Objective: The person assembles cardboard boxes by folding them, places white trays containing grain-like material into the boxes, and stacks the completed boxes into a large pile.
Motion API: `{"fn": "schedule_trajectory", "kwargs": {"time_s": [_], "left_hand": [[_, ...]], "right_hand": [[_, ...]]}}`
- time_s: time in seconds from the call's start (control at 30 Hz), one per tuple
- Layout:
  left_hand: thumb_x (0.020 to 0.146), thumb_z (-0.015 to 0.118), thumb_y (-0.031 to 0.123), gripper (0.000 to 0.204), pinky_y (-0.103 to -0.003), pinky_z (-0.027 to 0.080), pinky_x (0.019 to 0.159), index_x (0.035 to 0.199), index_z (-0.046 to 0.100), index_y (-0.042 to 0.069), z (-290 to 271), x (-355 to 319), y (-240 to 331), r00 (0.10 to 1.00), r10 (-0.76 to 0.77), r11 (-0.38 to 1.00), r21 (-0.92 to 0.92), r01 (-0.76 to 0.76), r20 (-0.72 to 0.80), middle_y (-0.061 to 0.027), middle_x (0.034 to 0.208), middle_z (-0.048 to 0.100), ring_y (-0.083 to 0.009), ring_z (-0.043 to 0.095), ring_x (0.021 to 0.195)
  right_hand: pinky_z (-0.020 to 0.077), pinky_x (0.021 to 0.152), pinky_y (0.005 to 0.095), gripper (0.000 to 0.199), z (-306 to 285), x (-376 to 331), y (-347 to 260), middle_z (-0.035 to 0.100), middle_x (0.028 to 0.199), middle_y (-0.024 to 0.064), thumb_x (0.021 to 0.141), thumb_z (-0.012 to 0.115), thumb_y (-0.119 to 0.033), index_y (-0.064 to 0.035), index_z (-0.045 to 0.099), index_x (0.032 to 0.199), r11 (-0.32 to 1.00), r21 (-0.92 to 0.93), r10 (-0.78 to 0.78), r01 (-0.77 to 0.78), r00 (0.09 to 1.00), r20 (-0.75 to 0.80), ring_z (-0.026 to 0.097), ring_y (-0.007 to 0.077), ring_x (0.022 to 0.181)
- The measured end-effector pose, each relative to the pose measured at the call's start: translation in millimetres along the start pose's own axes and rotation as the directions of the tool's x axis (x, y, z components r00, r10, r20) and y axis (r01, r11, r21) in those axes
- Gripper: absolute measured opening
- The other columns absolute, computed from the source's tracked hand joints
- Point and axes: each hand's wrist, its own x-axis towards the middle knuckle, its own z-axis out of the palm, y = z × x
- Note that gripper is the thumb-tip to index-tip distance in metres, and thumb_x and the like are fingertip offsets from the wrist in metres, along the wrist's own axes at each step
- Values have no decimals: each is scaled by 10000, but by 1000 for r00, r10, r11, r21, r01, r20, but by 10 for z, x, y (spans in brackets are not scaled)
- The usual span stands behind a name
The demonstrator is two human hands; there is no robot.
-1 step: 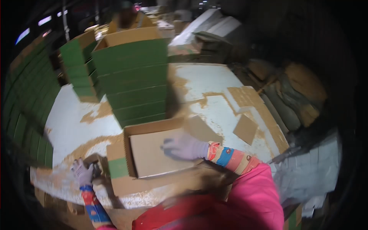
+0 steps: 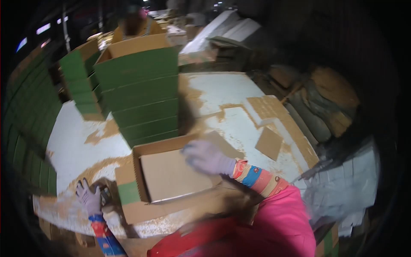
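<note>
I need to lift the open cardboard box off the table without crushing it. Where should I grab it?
Probably grip the open cardboard box by its two upright side walls, coming from above: its top is open, and the right hand already rests at its far corner.

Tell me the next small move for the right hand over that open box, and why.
Probably press the right hand down onto the cardboard insert. It sits inside the open box with the hand just over its far edge, while the left hand rests on the table beside the box.
</note>
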Motion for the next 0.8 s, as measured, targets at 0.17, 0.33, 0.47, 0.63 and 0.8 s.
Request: {"fn": "schedule_trajectory", "kwargs": {"time_s": [0.17,0.33,0.47,0.63,0.8], "left_hand": [[919,617,262,489,-364,500,890,1341,518,36,-16,-123,1159,803,359,58,-870,490,476,-117,1213,595,-246,593,1027],[848,767,213,595,-303,515,872,1317,490,-24,123,-368,1931,623,593,165,-834,526,510,-120,1146,631,-181,613,1006],[841,776,254,820,-301,444,984,1476,313,19,-246,-343,2111,638,556,193,-829,525,533,-113,1321,528,-187,521,1176],[928,665,227,683,-366,402,1065,1497,322,72,-927,82,2840,658,708,-2,-932,363,255,-149,1439,431,-227,444,1306],[916,630,183,598,-379,407,1062,1431,415,-32,-1644,1026,3161,823,488,-217,-954,-207,-290,-156,1372,528,-246,523,1256]], "right_hand": [[428,1050,391,570,-105,-726,469,553,1316,158,883,684,-301,-65,494,1366,764,603,175,-229,973,148,533,334,1215],[459,975,354,868,562,-755,309,578,1292,174,799,745,-511,-16,407,1427,538,529,539,-657,750,383,573,293,1141],[426,1018,372,906,710,-719,327,576,1311,174,832,706,-547,34,368,1438,357,692,547,-627,741,389,557,280,1175],[429,1010,363,576,-43,-1106,651,574,1301,140,1017,489,-381,22,402,1419,585,727,375,-359,915,150,555,268,1165],[441,975,382,516,-1395,-561,654,595,1218,154,1026,445,-363,5,436,1388,731,624,387,-278,921,-44,571,283,1102]]}}
